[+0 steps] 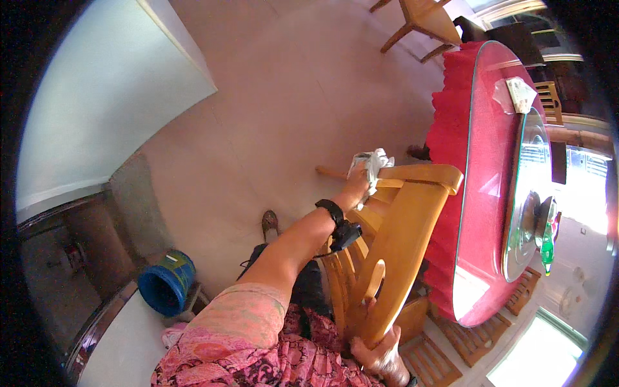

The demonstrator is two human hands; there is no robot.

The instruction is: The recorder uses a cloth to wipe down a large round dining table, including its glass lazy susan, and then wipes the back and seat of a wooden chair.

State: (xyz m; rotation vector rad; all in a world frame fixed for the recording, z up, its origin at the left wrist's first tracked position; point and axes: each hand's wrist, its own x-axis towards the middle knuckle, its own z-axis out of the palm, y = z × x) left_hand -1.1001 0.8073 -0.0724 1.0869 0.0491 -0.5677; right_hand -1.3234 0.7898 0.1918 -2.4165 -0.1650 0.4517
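A light-brown wooden chair (411,232) stands close in front of me, its broad top rail pierced by an oval hole. My left hand (359,180) grips a crumpled white cloth (377,167) against the far end of the chair's frame. A black band with a small device (346,231) is strapped to my left wrist. At the chair's near end, my right hand (379,353) is wrapped around the top rail; part of its fingers is hidden behind the wood.
To the right is a round table with a red cloth (449,116) under glass. A glass turntable (515,232) on it bears a green bottle (547,246); folded paper (522,95) lies nearby. A blue bucket (164,285) sits at lower left. Another wooden chair (420,19) stands beyond.
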